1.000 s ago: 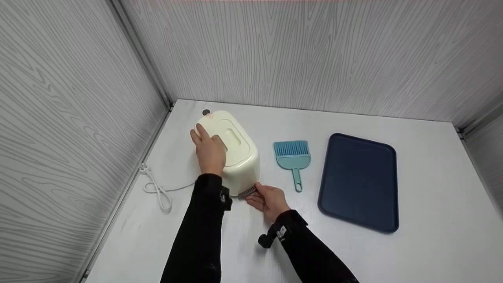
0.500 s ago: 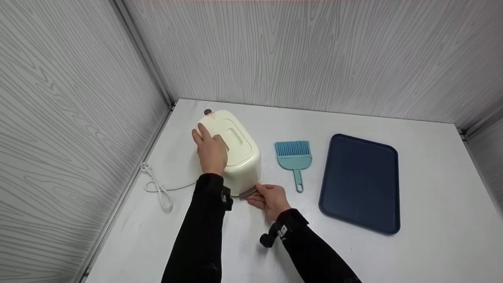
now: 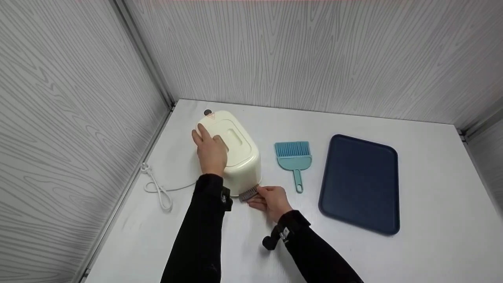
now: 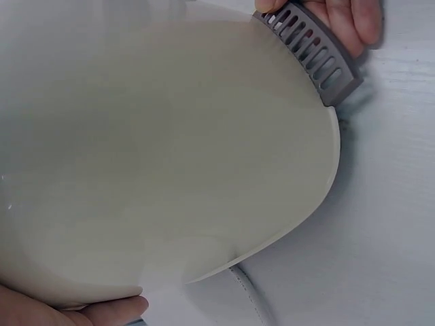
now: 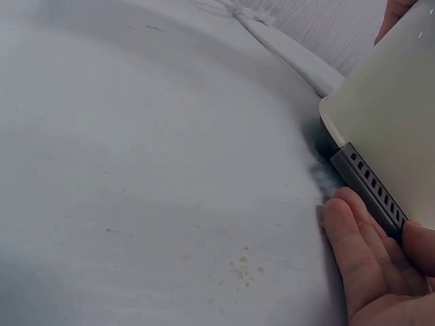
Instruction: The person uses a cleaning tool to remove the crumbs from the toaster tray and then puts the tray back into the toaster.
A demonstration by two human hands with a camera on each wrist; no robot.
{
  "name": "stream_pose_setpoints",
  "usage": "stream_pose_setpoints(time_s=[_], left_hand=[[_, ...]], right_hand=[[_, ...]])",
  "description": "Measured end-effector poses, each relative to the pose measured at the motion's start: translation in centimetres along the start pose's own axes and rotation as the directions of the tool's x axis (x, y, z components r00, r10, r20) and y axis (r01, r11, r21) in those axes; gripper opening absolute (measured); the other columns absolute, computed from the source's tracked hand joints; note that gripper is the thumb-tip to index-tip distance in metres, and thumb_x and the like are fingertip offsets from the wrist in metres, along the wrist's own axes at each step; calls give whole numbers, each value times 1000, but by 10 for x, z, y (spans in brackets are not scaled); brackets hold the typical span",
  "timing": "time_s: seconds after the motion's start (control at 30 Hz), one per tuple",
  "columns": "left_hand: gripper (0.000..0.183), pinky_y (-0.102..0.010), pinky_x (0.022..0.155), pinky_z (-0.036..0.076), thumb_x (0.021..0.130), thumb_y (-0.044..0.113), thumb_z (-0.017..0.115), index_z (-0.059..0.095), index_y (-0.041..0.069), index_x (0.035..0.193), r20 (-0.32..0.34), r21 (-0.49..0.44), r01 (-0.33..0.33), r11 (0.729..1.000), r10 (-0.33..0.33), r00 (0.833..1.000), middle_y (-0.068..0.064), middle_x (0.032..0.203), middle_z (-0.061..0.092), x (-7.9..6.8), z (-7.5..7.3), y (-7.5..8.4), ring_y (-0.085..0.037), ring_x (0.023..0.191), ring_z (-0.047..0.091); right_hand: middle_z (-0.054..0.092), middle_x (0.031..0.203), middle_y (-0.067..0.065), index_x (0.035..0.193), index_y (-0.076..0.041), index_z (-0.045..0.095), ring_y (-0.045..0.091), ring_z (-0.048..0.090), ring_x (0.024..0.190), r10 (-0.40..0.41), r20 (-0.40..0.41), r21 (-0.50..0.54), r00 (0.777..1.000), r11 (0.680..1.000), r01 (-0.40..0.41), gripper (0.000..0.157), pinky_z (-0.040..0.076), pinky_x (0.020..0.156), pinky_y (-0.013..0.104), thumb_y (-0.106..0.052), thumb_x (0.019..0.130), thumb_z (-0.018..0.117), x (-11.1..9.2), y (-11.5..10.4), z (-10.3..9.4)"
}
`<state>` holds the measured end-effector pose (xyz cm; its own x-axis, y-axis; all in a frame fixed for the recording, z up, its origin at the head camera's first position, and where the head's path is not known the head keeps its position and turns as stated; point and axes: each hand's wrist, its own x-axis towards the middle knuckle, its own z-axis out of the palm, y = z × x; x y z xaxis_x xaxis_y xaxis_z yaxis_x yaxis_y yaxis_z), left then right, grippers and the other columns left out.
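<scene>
A cream toaster stands on the table at the left, its cord running out to the left. My left hand rests on its top left part, fingers spread over the edge; in the left wrist view fingers lie against its side. At the near lower end, my right hand pinches a grey slotted crumb tray between thumb and fingers. The tray's slotted end sticks out from the toaster's base; the rest is hidden inside. In the right wrist view, fingers lie under it and the thumb on top.
A teal brush and dustpan set lies right of the toaster. Farther right is a dark blue tray. The bundled white cord lies at the table's left edge. Wood-grain panels enclose the back and sides.
The crumb tray has come slightly farther out of the toaster's near end, with my right hand drawn a little toward me. My left hand stays on the toaster.
</scene>
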<state>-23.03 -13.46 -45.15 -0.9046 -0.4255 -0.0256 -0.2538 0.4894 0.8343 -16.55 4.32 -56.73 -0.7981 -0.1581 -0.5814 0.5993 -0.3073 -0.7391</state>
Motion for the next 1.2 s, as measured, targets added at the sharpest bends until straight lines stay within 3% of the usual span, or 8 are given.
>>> stream_pose_setpoints(time_s=[0.23, 0.53, 1.07, 1.2], left_hand=[[65, -52, 96, 46, 109, 20, 32, 3, 8, 166, 2, 1, 5, 1000, -5, 1000, -21, 171, -2, 1, 1, -1, -42, 110, 55], [66, -52, 104, 44, 109, 20, 32, 2, 9, 167, 6, 1, 17, 1000, -17, 1000, -21, 171, -3, 3, 1, -1, -43, 124, 53], [64, -50, 96, 45, 112, 22, 30, 0, 9, 166, 35, -12, 17, 1000, -17, 999, -19, 172, -6, 3, 1, -1, -40, 120, 54], [64, -49, 99, 45, 111, 22, 30, -1, 10, 166, 37, -8, 19, 1000, -19, 999, -19, 172, -6, 3, 0, -1, -40, 122, 53]], right_hand=[[76, 93, 21, 127, 14, 59, 23, 77, 79, -11, 17, -2, 1000, 1000, 11, 28, 63, 82, 39, -5, 107, 55, -6, 4, -8], [75, 97, 23, 129, 16, 57, 25, 77, 82, -28, 22, -12, 999, 1000, 29, 31, 63, 82, 39, -5, 107, 54, -12, 6, -13], [75, 99, 22, 129, 15, 58, 24, 77, 84, -38, 43, -43, 998, 998, 40, 31, 63, 83, 38, -6, 107, 53, -24, 8, -23], [75, 100, 23, 128, 15, 59, 25, 77, 85, -40, 44, -54, 998, 998, 42, 30, 62, 84, 38, -6, 107, 54, -26, 10, -26]])
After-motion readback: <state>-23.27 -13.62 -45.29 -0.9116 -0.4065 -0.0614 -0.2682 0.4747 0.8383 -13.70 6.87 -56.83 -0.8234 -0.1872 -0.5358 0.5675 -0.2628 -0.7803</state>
